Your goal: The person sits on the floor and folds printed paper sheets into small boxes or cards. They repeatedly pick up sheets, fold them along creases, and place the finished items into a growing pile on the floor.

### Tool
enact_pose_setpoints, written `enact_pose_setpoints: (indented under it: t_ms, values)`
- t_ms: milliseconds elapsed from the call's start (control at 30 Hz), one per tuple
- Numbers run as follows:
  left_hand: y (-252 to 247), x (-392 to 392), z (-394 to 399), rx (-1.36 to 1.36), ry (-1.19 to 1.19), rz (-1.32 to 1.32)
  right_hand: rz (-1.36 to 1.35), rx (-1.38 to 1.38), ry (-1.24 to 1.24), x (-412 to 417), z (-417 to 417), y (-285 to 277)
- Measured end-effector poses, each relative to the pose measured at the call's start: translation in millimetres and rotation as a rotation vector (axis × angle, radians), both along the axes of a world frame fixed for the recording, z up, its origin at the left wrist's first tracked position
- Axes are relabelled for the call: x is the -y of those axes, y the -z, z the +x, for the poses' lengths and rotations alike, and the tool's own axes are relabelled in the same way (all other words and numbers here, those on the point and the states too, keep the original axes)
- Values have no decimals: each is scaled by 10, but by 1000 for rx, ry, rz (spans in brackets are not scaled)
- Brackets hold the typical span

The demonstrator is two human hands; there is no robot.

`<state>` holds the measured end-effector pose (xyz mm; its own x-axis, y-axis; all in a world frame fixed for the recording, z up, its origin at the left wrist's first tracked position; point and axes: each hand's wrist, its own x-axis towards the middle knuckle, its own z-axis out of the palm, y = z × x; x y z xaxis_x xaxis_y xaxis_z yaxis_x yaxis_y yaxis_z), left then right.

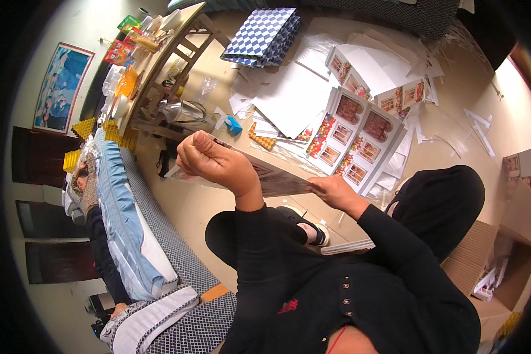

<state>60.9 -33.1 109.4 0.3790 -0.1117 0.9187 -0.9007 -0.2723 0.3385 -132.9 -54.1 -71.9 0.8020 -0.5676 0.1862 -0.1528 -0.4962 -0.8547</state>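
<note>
My left hand (219,163) is raised in a closed fist, thumb against the curled fingers, with no object visible in it. Behind that wrist runs a thin printed cardboard panel (274,177), seen nearly edge-on and tilted. My right hand (336,191) pinches the panel's right end between thumb and fingers. Just beyond, a folded grey cardboard piece (358,137) printed with windows and flowers stands on the floor. Smaller printed pieces (400,98) lie behind it, by white sheets (292,97). A blue object (233,126), perhaps a tape dispenser, lies on the floor.
Blue-and-white checkered bags (262,37) stand beyond the sheets. A cluttered wooden table (159,66) is at upper left, a metal jug (181,110) beneath. Another person (99,239) lies on the sofa (159,221) at left. White scraps (480,128) and an open cardboard box (509,248) are at right.
</note>
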Motion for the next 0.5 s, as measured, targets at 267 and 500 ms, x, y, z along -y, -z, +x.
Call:
enact_pose_setpoints:
  t_ms: [267,500]
  values:
    - [59,-54,-92,-116,36,207,143,15,-32,137,-47,-103]
    - [243,51,-426,-79,163,235,378,256,205,158,16,-342]
